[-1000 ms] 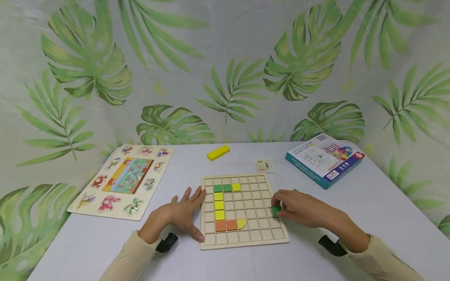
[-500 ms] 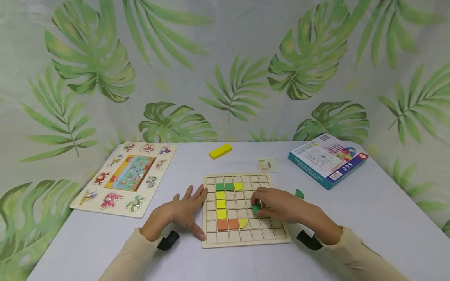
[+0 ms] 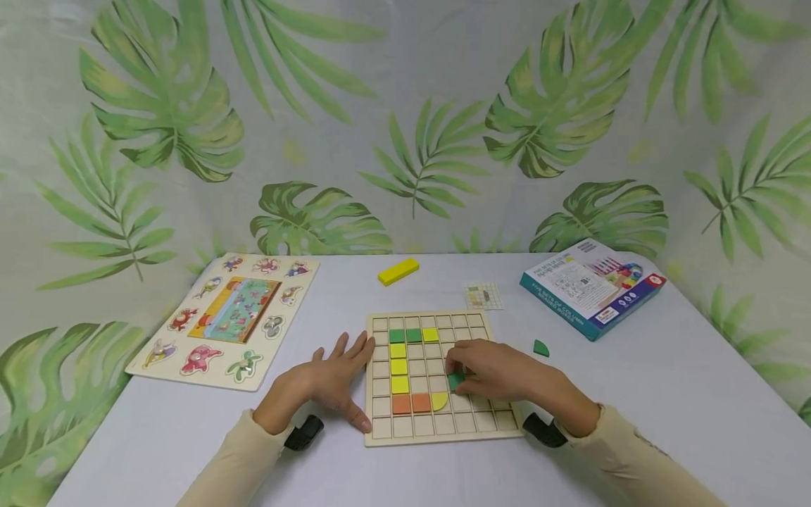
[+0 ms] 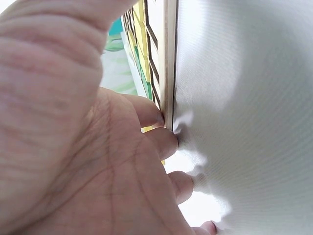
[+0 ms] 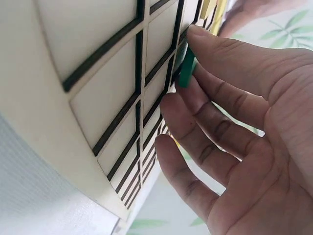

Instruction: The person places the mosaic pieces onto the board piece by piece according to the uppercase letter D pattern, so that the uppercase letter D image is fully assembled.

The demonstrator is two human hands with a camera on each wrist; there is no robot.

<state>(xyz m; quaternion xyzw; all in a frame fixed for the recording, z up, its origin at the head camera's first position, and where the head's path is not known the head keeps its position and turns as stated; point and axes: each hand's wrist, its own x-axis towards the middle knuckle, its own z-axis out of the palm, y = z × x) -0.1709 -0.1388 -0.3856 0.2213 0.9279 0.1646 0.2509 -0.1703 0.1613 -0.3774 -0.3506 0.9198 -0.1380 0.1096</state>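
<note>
A wooden grid board (image 3: 443,441) lies on the table. My left hand (image 3: 332,384) rests at its left side, fingers spread and straight; in the left wrist view, fingertips touch the board's edge (image 4: 168,63). Over the grid, my right hand (image 3: 491,370) pinches a green tile (image 3: 455,382) between thumb and fingers. The right wrist view shows this tile (image 5: 187,68) tilted against the grid. Set in the cells are two green squares (image 3: 405,336), several yellow squares (image 3: 398,367), two orange squares (image 3: 411,403) and a yellow quarter-round tile (image 3: 439,401).
Right of the board lies a green quarter-round tile (image 3: 541,348). Behind it are a small pattern card (image 3: 483,296), a yellow block (image 3: 398,272) and a boxed game (image 3: 592,289). An animal puzzle board (image 3: 228,324) lies at the left.
My right hand has carried the green tile leftward from the board's right edge to the middle of the grid. The green quarter-round tile now shows fully. My left hand stays at the board's edge.
</note>
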